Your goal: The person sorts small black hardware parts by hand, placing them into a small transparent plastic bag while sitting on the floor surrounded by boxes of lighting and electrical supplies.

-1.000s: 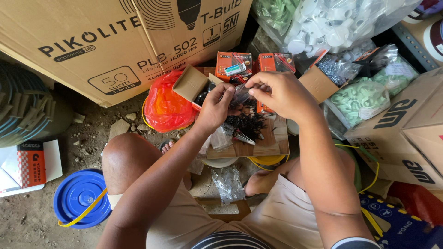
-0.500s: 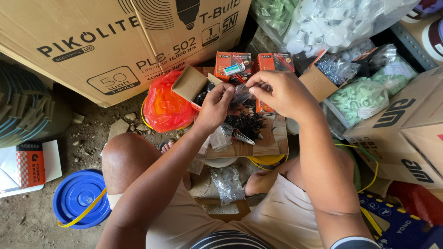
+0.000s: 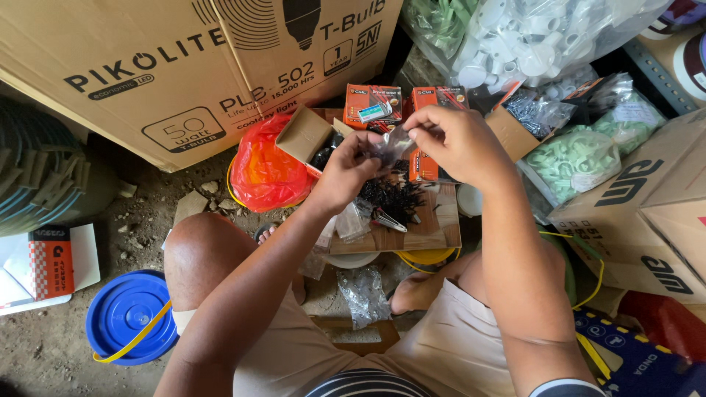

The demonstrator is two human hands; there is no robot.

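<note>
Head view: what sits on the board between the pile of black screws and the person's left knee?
In the head view, small clear plastic bags lie between the screw pile and the left knee, partly under the left forearm.

A blue bucket lid lies well apart from the orange plastic bag

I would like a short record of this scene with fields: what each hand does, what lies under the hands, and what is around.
left hand: pinches one side of a small clear plastic bag
right hand: pinches the other side of the bag
under the hands: pile of dark screws on a wooden board
around: orange plastic bag, blue lid, large cardboard box, small orange boxes
</note>
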